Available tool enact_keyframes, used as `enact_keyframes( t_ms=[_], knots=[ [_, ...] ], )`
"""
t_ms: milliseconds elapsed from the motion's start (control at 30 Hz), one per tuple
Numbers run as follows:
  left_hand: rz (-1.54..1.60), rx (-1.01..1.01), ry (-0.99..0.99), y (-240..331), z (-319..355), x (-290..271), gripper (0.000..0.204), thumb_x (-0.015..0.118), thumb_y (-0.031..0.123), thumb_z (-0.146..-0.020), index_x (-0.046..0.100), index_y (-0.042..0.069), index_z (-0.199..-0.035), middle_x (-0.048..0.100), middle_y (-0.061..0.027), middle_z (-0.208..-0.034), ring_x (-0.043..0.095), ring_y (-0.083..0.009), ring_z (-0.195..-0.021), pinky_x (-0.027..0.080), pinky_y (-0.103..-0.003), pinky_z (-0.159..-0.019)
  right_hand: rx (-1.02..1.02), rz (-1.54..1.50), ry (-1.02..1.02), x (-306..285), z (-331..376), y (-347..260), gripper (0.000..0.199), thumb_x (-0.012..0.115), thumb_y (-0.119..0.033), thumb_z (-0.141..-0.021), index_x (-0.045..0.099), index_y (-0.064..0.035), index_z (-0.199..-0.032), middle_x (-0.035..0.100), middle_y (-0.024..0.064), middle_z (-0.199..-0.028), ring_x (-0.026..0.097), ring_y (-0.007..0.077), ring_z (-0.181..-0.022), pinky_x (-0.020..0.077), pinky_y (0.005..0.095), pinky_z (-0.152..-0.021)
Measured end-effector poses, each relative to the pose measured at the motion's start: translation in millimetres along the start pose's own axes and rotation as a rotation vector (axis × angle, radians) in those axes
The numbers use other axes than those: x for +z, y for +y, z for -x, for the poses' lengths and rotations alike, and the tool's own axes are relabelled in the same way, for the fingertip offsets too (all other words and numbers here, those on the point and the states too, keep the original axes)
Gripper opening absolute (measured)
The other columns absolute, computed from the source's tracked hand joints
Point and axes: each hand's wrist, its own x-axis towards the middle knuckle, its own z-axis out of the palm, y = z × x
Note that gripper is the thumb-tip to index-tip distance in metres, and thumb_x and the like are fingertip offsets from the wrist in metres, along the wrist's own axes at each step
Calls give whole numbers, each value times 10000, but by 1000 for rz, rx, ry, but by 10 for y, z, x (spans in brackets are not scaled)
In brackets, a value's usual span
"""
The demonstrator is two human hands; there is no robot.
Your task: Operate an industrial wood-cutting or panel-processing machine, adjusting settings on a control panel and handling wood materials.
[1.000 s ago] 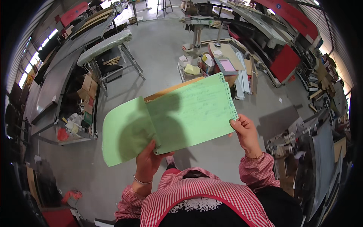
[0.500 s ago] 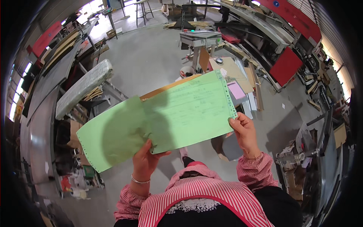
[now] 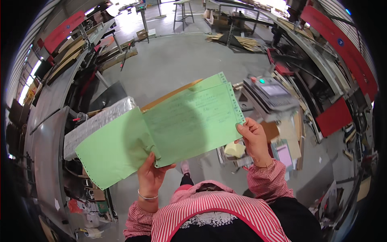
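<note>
I had the left hand (image 3: pixel 152 175) closed in a pinch at the sheets' lower edge, thumb on top beside the fold and fingers running underneath. The right hand (image 3: pixel 257 141) was pinched shut too, thumb flat on the lower right corner, the other fingers tucked behind. Between them hung the green sheets (image 3: pixel 219 111), out in front of the body, carried by nothing but the two grips.

As I judged it, the sheets were already up and spread for viewing: the flap (image 3: pixel 102 151) lay opened out to the left, and the written face was exposed. They were neither closed up nor set down.

The paper looked thin and limp, matt, crumpled near the left thumb, with punched holes along its outer edges and faint writing. A second sheet showed past the top right corner, and a stiffer brown card (image 3: pixel 173 96) past the top edge. A round shadow dulled the middle.

Further out came a smooth metal bracelet (image 3: pixel 147 197), checked cloth sleeves (image 3: pixel 269 180) and a striped apron (image 3: pixel 209 197). Past the flap's upper edge sat a shiny, wrinkle-wrapped bundle (image 3: pixel 109 117), near the right edge of a steel bench (image 3: pixel 52 117); beyond spread smooth grey floor (image 3: pixel 169 60).
</note>
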Motion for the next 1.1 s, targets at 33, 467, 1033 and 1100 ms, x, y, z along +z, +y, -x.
enact_keyframes(
  t_ms=[33,467,1033,1100],
  knots=[
    [27,-11,-7,71,-394,-43,351,414,197,-982,452,28,-1287,604,-122,-1182,637,-265,-1015,586,-464,-790,-3,-10,-3,-18,-415,71,95,597,-103,-904,609,-9,-900,649,34,-775,594,91,-641,485,231,-586],
    [49,-179,-133,840,-5464,99,343,400,159,-989,450,-25,-1275,587,-144,-1195,613,-277,-1052,568,-468,-840,-58,-68,196,-286,-5050,273,83,575,-101,-908,602,-25,-887,639,39,-799,573,91,-652,456,227,-580],
    [-22,-220,-47,1521,-11825,222,390,413,206,-992,433,-45,-1291,574,-152,-1213,608,-284,-1056,568,-468,-832,14,33,264,-923,-11483,546,97,559,-116,-918,591,-25,-900,639,36,-810,569,88,-640,454,234,-553],
    [-16,-241,-71,1646,-12603,119,392,417,211,-992,441,-54,-1280,579,-156,-1204,611,-285,-1050,568,-466,-833,11,42,274,-898,-12231,614,98,557,-115,-919,591,-26,-896,637,38,-801,563,89,-623,453,234,-555]
  ],
)
